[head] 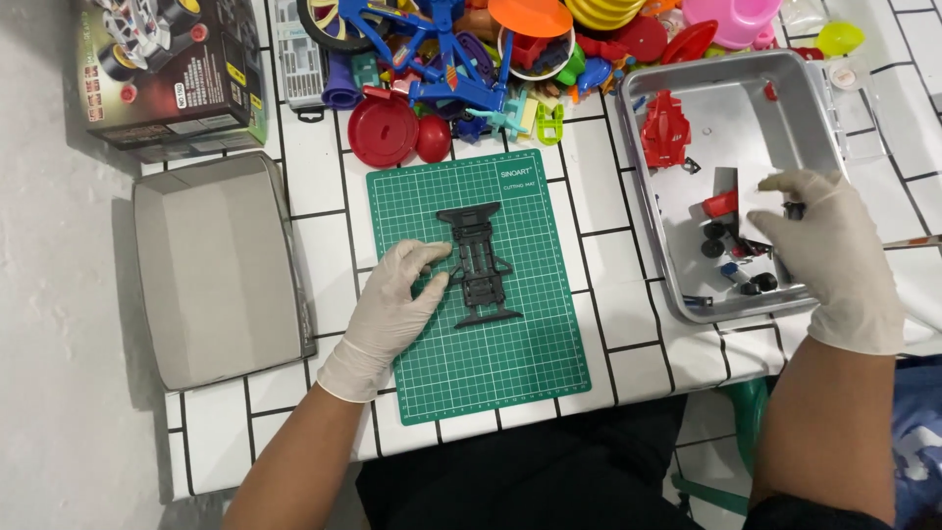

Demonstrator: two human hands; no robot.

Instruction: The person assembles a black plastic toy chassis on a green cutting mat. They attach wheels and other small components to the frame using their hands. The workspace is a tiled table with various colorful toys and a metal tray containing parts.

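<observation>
From the head camera, looking straight down, the left hand (392, 294) in a pale glove lies on a green cutting mat (478, 290) with its fingers spread and loose, gripping nothing. Its thumb and forefinger touch the left edge of a black toy car chassis (478, 263), which lies flat on the mat with its long side running away from the person. The mat sits on a white tiled bench (608, 196) with dark grout lines.

The right hand (824, 255), also gloved, reaches into a metal tray (805, 108) at the right of the mat. Its fingers are bent down over a cluster of small black wheels and parts (741, 265) near the tray's front edge; whether the fingertips pinch anything there cannot be told. Further back in the tray lies a red car body (665, 128), and a smaller red piece (721, 203) lies just left of the hand.

To the left of the mat an open grey cardboard box lid (216, 270) lies on the bench, and behind it stands a printed toy car box (167, 69). Along the far edge of the bench is a heap of colourful plastic toys, among them a blue toy bicycle (432, 59) and a red round lid (383, 130).
</observation>
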